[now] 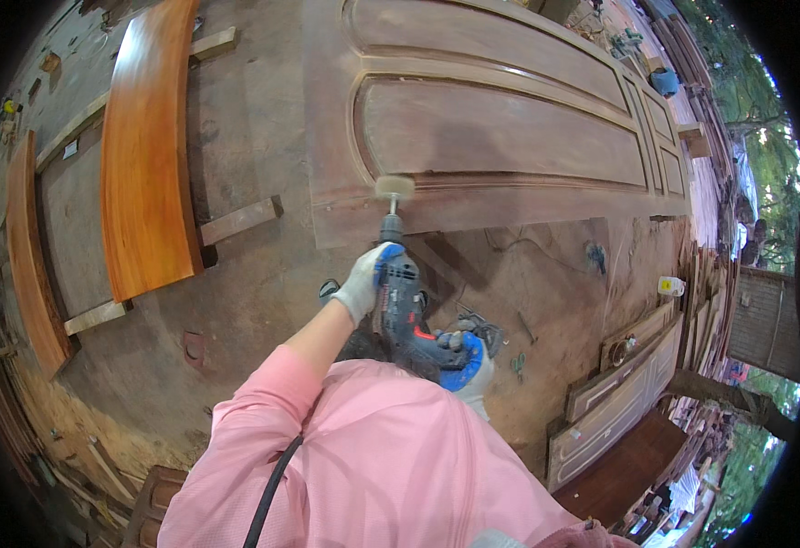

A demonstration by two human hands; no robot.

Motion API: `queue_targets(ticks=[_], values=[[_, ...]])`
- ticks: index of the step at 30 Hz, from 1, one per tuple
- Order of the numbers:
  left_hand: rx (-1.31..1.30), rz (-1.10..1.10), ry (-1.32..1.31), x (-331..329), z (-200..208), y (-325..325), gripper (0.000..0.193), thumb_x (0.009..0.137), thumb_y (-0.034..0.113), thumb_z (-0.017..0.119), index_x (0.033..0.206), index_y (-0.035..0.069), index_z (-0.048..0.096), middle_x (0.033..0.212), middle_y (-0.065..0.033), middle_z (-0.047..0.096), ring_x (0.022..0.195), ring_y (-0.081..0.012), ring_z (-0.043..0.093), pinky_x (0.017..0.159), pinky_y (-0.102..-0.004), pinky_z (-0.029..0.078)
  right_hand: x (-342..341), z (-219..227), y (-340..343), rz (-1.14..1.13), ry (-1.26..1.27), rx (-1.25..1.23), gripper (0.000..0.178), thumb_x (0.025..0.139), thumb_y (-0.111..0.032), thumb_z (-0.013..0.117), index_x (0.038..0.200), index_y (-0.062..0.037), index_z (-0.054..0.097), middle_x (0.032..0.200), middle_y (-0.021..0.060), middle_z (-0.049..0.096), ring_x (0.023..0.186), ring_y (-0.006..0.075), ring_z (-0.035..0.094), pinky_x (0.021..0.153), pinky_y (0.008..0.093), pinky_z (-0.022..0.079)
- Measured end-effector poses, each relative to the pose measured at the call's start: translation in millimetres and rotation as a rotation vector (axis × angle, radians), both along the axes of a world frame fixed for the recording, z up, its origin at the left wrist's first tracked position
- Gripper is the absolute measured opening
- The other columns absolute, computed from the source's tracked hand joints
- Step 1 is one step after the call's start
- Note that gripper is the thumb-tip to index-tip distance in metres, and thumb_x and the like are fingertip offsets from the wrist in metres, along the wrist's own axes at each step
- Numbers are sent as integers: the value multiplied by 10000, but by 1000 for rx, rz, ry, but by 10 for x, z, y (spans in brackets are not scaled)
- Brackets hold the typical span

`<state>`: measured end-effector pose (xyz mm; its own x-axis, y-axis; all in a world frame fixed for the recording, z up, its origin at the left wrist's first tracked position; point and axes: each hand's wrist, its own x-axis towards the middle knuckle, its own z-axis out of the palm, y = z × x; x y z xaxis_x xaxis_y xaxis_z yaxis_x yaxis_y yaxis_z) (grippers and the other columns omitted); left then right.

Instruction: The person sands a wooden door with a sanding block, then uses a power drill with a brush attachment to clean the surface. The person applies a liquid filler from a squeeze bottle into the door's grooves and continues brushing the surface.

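Grey, weighty power drill [402,306]: your left hand [363,279] wraps its front barrel, right hand [471,361] clamps the rear grip; hold firm against the rigid wooden door [510,137].

A single fisheye view is provided from the head, directed steeply downward; the pink sleeves [373,457] are seen close below; the wooden door [500,128] is framed beyond; edges are curved.

The left hand [363,281], gloved, reaches toward twelve o'clock, fingers curled shut (forearm bare below a pink sleeve); the gloved right hand [469,363] grips closed at three o'clock of it.
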<state>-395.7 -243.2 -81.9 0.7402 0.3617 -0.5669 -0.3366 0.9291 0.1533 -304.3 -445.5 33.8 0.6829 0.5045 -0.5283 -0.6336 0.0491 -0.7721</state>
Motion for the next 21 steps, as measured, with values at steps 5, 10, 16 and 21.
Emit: queue_targets(ticks=[5, 10, 16, 21], values=[[-7, -22, 34, 88, 23, -60, 149, 985, 238, 636, 934, 100, 665, 821, -58, 707, 692, -185, 678, 678, -345, 580, 94, -8, -70, -36, 78, 77, 85, 974, -101, 585, 955, -19, 592, 796, 83, 592, 804, 270, 656, 977, 504, 546], [-11, 13, -27, 132, -177, 28, 177, 976, 267, 652, 941, 94, 658, 827, -70, 708, 708, -206, 687, 696, -363, 586, 62, 87, 117, -38, 29, -3, 185, 910, -77, 625, 1082, -28, 575, 740, 70, 585, 763, 259, 614, 959, 499, 506], [-167, -3, -121, 18, -270, 45, 166, 979, 268, 640, 940, 108, 658, 795, -75, 705, 692, -209, 683, 692, -368, 583, -31, 115, 127, -49, 39, 3, 101, 923, -22, 615, 1014, 16, 597, 782, 86, 622, 760, 255, 660, 900, 472, 561], [-93, -21, -64, 211, -21, -27, 167, 985, 261, 626, 937, 106, 665, 811, -71, 714, 692, -206, 681, 685, -348, 581, 31, 196, 120, -91, 19, 25, 120, 920, -1, 603, 1040, 7, 600, 774, 85, 620, 763, 252, 662, 821, 414, 564]])
